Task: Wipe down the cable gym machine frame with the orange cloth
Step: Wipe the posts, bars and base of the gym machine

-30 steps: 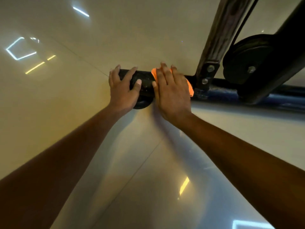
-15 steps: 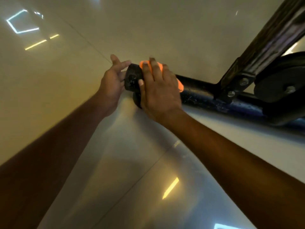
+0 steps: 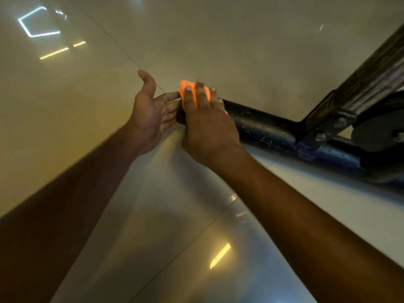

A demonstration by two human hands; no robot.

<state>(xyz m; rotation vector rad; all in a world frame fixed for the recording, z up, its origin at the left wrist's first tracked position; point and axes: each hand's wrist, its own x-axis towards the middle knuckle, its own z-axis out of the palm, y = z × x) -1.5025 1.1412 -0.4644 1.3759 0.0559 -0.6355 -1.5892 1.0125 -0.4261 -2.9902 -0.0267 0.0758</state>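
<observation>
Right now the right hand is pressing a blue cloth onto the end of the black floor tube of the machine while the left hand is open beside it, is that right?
Not quite: the cloth is orange, not blue. The head view shows the right hand pressing the orange cloth onto the end of the black floor tube, with the left hand open beside it.

Your right hand (image 3: 207, 127) covers most of the orange cloth (image 3: 185, 88) and the bar's end; the pulley (image 3: 376, 132) runs off-frame.
</observation>
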